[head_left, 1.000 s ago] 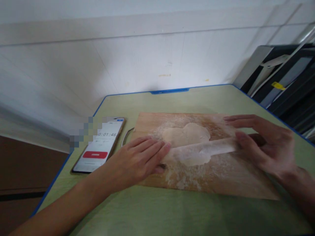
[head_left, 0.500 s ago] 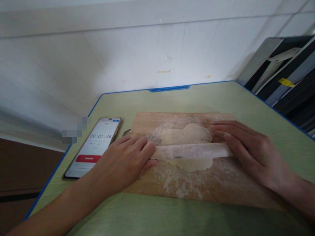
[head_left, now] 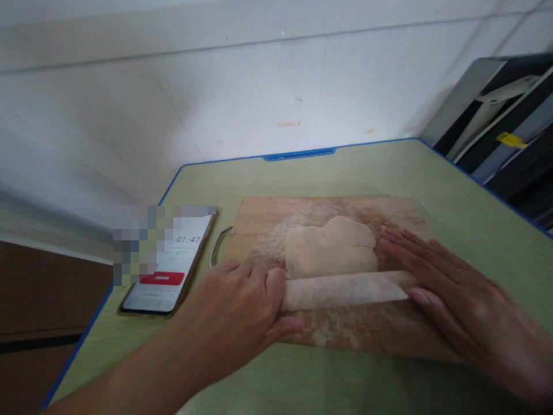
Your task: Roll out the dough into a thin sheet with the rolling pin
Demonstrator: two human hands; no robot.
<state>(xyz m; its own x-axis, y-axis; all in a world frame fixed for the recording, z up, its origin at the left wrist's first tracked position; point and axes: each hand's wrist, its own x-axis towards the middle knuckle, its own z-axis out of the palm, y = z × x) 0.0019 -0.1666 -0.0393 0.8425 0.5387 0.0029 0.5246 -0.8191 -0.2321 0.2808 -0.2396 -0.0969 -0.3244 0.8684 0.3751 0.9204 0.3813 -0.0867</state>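
Observation:
A flour-dusted rolling pin lies crosswise at the near edge of a flat, pale sheet of dough with a lobed outline. My left hand is closed around the pin's left end, its fingers curled over and the thumb on the near side. Over the right end rests my right hand, fingers long and pointing past the pin, thumb along its near side; that end is hidden under the palm. Beneath everything is a wooden cutting board, streaked with loose flour.
A phone showing a running timer, partly blurred out, lies left of the board. The board's metal handle sticks out on that side. The green table has a blue edge and meets a white wall. Dark panels lean at right.
Both hands have drawn the rolling pin nearer to me, from across the dough to its near edge. More of the dough's surface now shows.

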